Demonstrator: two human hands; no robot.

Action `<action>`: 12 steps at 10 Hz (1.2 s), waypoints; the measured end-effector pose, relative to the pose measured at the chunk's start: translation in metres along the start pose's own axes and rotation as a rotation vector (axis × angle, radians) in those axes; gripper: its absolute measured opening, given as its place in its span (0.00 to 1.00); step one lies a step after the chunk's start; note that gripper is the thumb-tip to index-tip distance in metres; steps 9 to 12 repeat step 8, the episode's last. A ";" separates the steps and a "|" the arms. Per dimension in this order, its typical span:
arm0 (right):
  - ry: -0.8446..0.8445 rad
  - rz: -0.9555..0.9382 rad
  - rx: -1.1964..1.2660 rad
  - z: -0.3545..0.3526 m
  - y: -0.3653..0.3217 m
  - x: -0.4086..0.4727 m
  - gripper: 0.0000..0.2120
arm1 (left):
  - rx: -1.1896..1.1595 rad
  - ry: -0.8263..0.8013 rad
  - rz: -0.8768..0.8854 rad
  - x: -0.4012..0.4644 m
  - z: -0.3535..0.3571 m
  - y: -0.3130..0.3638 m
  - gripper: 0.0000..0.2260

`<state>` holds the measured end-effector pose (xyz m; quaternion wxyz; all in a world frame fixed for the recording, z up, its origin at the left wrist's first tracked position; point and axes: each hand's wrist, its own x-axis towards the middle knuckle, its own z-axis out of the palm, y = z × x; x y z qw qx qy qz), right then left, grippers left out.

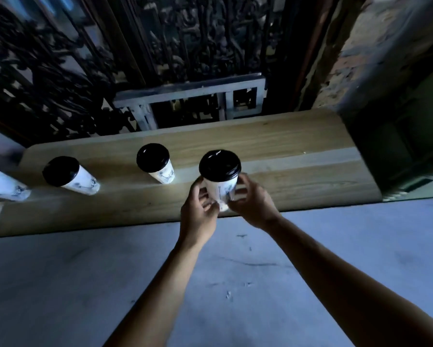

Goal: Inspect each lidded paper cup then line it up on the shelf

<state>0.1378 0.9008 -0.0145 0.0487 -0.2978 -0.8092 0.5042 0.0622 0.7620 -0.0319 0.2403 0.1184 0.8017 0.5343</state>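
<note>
Both hands gripped one white paper cup (pixel 222 189) with a black lid (pixel 220 163), the left hand (pixel 198 211) curled around its lower side and the right hand (pixel 251 201) wrapped on the opposite side, holding it upright over the near edge of the wooden shelf (pixel 298 156). To the left of the hands, three more lidded cups stood on the shelf in a row: the nearest cup (pixel 157 164), a middle cup (pixel 70 176) and a far cup (pixel 2 185) at the frame's edge.

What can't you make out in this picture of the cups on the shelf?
- Held cup: its base, hidden by the left hand and right hand; whether it touches the shelf is unclear.
- Leftmost cup: cut off by the left edge of the head view.
- Cup prints: too small and blurred.
- Contents: hidden by black lids.
</note>
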 end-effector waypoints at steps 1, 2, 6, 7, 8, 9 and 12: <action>0.064 0.006 -0.032 0.022 0.015 0.065 0.22 | -0.096 -0.006 -0.021 0.064 0.013 -0.018 0.31; 0.114 0.000 -0.033 0.031 0.028 0.095 0.21 | -0.154 -0.028 -0.020 0.094 0.021 -0.033 0.31; 0.232 0.009 -0.051 0.073 0.066 0.135 0.27 | -0.434 -0.111 -0.048 0.137 0.046 -0.064 0.35; 0.239 0.073 -0.032 0.081 0.070 0.129 0.30 | -0.466 -0.108 -0.079 0.132 0.049 -0.069 0.36; 0.264 0.123 -0.023 0.077 0.068 0.124 0.35 | -0.415 -0.106 -0.139 0.125 0.044 -0.064 0.37; 0.264 0.123 -0.023 0.077 0.068 0.124 0.35 | -0.415 -0.106 -0.139 0.125 0.044 -0.064 0.37; 0.264 0.123 -0.023 0.077 0.068 0.124 0.35 | -0.415 -0.106 -0.139 0.125 0.044 -0.064 0.37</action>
